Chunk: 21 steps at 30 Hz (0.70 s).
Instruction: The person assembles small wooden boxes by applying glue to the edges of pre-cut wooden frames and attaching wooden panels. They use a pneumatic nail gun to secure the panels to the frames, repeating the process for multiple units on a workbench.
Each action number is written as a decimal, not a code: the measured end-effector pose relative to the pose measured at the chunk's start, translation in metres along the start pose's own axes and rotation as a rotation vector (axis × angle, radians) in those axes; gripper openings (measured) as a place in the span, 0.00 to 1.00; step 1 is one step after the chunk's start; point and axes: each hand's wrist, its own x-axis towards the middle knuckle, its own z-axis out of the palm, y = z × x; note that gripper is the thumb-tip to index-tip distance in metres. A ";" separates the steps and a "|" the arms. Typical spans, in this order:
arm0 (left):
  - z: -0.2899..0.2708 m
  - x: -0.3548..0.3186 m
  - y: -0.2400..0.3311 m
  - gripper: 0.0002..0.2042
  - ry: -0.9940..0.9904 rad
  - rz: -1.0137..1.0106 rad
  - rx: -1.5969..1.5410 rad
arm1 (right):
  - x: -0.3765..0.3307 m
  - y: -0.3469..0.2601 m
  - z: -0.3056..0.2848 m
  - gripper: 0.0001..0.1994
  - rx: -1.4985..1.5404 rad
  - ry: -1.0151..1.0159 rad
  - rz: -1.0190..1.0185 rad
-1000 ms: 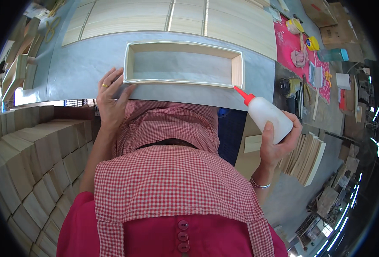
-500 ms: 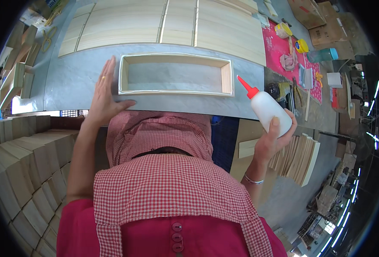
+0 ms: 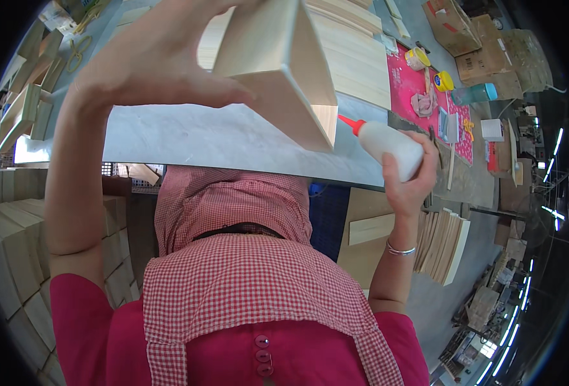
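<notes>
1. Grey, flat workbench top point(image 3: 220, 138) runs across the middle of the view, with pale wooden boards point(image 3: 355, 51) laid side by side behind it and a pink mat point(image 3: 413, 87) carrying small yellow-lidded jars at the right.
2. Left hand point(image 3: 149, 61) grips the shallow, open-topped pale wooden box point(image 3: 284, 71) along one long side and holds it lifted clear of the bench, tilted up on end, its inside facing right.
3. Right hand point(image 3: 406, 177) is closed around the white squeeze bottle with a red nozzle point(image 3: 381, 141); the nozzle tip sits just beside the box's lower corner. Contact cannot be confirmed.
4. Progress, as a judgement: the box walls stand assembled, and work at the corner joint appears to be in hand. No bead or wet line is discernible on the wood.
5. Clearance: bare bench lies under and left of the box. Stacked wooden blocks point(image 3: 14, 251) crowd the left; upright thin panels point(image 3: 442, 241) stand near the right elbow beyond the bench edge.
</notes>
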 end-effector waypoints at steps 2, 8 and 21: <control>-0.005 0.012 0.016 0.50 -0.026 0.067 -0.015 | -0.002 0.004 0.011 0.28 -0.016 -0.032 -0.034; 0.003 0.024 0.012 0.52 0.068 0.324 -0.106 | 0.001 0.013 0.039 0.29 0.017 -0.032 -0.160; 0.006 0.020 0.018 0.56 0.028 0.069 0.031 | 0.016 0.019 0.034 0.32 -0.037 -0.159 -0.273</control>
